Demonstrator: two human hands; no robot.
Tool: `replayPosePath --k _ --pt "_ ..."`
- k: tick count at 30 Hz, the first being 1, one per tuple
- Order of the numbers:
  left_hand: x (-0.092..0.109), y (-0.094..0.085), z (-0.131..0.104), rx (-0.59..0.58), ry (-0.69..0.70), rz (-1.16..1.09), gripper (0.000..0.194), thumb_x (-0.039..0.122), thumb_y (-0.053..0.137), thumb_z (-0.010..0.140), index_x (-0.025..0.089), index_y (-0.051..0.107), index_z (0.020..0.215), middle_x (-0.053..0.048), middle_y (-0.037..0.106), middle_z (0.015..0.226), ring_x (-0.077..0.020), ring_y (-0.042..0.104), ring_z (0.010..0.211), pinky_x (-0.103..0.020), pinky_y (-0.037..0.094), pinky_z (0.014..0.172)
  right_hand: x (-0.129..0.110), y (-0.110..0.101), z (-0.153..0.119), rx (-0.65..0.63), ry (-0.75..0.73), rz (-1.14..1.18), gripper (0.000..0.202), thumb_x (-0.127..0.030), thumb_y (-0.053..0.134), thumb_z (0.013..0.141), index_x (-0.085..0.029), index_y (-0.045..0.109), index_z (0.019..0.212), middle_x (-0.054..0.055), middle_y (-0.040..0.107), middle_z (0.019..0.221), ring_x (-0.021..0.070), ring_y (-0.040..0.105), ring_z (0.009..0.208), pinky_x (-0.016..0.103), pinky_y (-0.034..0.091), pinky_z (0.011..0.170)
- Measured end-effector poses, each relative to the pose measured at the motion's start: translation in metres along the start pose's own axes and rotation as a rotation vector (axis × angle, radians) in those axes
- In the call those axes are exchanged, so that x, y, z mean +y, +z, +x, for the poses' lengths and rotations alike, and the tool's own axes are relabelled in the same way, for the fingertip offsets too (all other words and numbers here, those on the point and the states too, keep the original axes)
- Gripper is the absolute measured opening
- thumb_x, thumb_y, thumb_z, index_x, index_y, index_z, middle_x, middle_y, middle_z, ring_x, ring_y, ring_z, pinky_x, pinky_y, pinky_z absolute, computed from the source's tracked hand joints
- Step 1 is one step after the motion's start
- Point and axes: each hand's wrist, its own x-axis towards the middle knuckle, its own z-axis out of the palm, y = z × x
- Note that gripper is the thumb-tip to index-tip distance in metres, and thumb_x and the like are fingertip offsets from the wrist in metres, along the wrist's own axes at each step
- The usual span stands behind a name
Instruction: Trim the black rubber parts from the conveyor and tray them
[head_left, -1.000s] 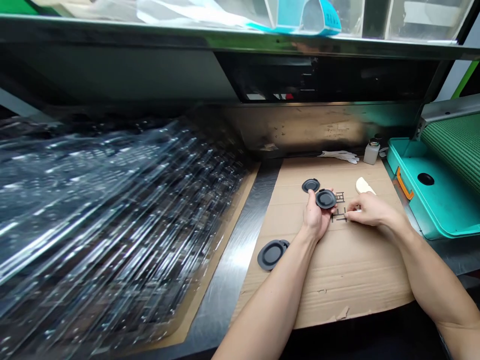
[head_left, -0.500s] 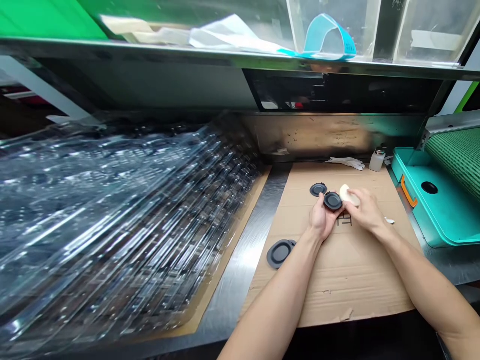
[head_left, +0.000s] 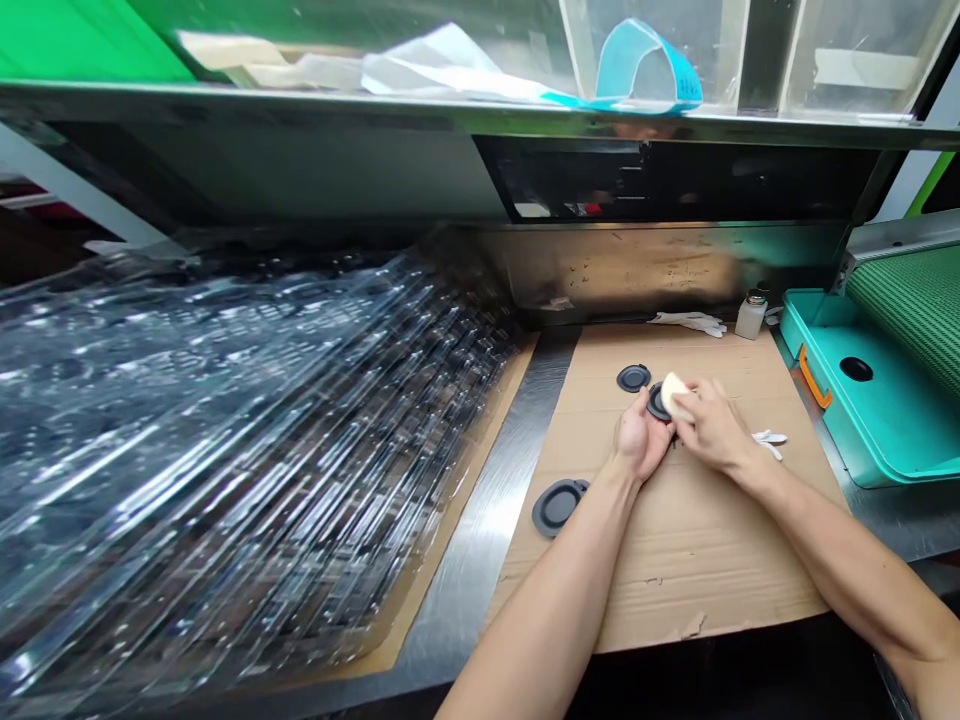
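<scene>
cardboard (head_left: 720, 560) lies on a metal tabletop (head_left: 480, 520), and over it, between its middle and its far edge, two hands meet. the left hand (head_left: 641, 440) is palm up and holds a dark disc (head_left: 655, 402), thumb by its rim; most of its other fingers are hidden. the right hand (head_left: 709, 425) has thumb and fingers pinched on a cream pad (head_left: 674, 394) – the pad covers part of the disc, though how hard it presses i cannot tell. a second disc (head_left: 634, 378) lies between the held one and the cardboard's far left corner, and a third disc (head_left: 555, 507) lies by the left edge, next to the left forearm (head_left: 551, 600). a white glove (head_left: 690, 322) lies along the far edge, a bottle (head_left: 750, 317) stands at the far right corner – and a teal tray (head_left: 896, 415) sits past the right edge
</scene>
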Motion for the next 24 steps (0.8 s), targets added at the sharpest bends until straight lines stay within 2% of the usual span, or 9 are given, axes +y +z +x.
replayPosePath --k 4,7,11,14,16,19,20,22,24 --pt "-0.001 0.003 -0.001 -0.004 -0.004 0.003 0.044 0.035 0.035 0.112 0.011 0.072 0.109 -0.017 0.078 0.118 -0.0255 0.072 0.120 -0.041 0.056 0.108 0.010 0.003 0.003 0.064 0.042 0.053 0.031 -0.023 0.062 0.092 -0.020 0.074 0.121 0.016 0.061 0.127 0.0320 0.054 0.117 0.045 0.049 0.105" --pt "-0.002 0.002 -0.002 -0.031 0.004 0.004 0.044 0.036 0.035 0.112 0.013 0.072 0.109 -0.014 0.078 0.120 -0.0240 0.071 0.120 -0.040 0.057 0.106 0.021 0.002 0.006 0.138 0.132 0.160 0.049 -0.024 0.066 0.088 -0.017 0.064 0.136 0.017 0.061 0.127 0.0311 0.057 0.121 0.045 0.048 0.108" --pt "-0.003 0.001 -0.001 -0.023 -0.003 0.017 0.043 0.039 0.036 0.112 0.016 0.072 0.105 -0.012 0.078 0.116 -0.0237 0.071 0.116 -0.039 0.059 0.100 0.027 -0.006 0.004 0.079 0.225 0.275 0.060 -0.028 0.072 0.082 -0.017 0.058 0.139 0.017 0.065 0.133 0.0304 0.061 0.126 0.044 0.049 0.107" --pt "-0.002 0.002 -0.002 -0.010 0.000 0.003 0.044 0.039 0.035 0.112 0.015 0.071 0.103 -0.012 0.077 0.114 -0.0240 0.071 0.115 -0.039 0.058 0.101 0.023 -0.011 0.001 -0.023 0.196 0.367 0.064 -0.031 0.076 0.082 -0.022 0.057 0.143 0.011 0.071 0.132 0.0281 0.067 0.118 0.041 0.052 0.100" --pt "-0.003 0.004 -0.003 -0.038 -0.011 -0.012 0.044 0.038 0.034 0.112 0.015 0.071 0.103 -0.013 0.076 0.113 -0.0248 0.071 0.116 -0.040 0.056 0.105 0.019 -0.010 0.001 -0.045 0.175 0.437 0.053 -0.033 0.072 0.087 -0.024 0.063 0.138 0.009 0.074 0.130 0.0261 0.070 0.115 0.039 0.053 0.098" --pt "-0.006 0.005 -0.004 -0.078 -0.023 -0.009 0.042 0.036 0.035 0.112 0.014 0.070 0.106 -0.014 0.076 0.115 -0.0255 0.071 0.119 -0.042 0.054 0.110 0.015 -0.004 0.006 0.032 0.202 0.493 0.031 -0.035 0.064 0.095 -0.022 0.074 0.122 0.007 0.078 0.121 0.0231 0.072 0.108 0.035 0.053 0.097" --pt "-0.007 0.005 -0.004 -0.067 -0.022 -0.001 0.041 0.036 0.036 0.112 0.014 0.070 0.106 -0.014 0.076 0.116 -0.0256 0.071 0.120 -0.043 0.053 0.112 0.015 -0.003 0.008 0.022 0.204 0.521 0.029 -0.034 0.063 0.095 -0.022 0.076 0.119 0.006 0.079 0.116 0.0222 0.073 0.103 0.034 0.054 0.094" --pt "-0.007 0.003 -0.004 -0.034 -0.009 0.015 0.040 0.035 0.036 0.112 0.014 0.070 0.104 -0.015 0.076 0.117 -0.0259 0.071 0.121 -0.043 0.052 0.113 0.018 -0.002 0.011 -0.076 0.187 0.567 0.026 -0.031 0.064 0.094 -0.021 0.079 0.113 0.004 0.080 0.108 0.0210 0.074 0.096 0.031 0.055 0.088" --pt "-0.008 0.002 -0.003 -0.033 0.002 0.021 0.040 0.035 0.037 0.112 0.014 0.070 0.102 -0.015 0.076 0.119 -0.0257 0.070 0.122 -0.044 0.052 0.114 0.021 -0.004 0.011 -0.118 0.199 0.540 0.024 -0.028 0.065 0.093 -0.021 0.081 0.109 0.004 0.081 0.106 0.0211 0.075 0.096 0.030 0.055 0.087"
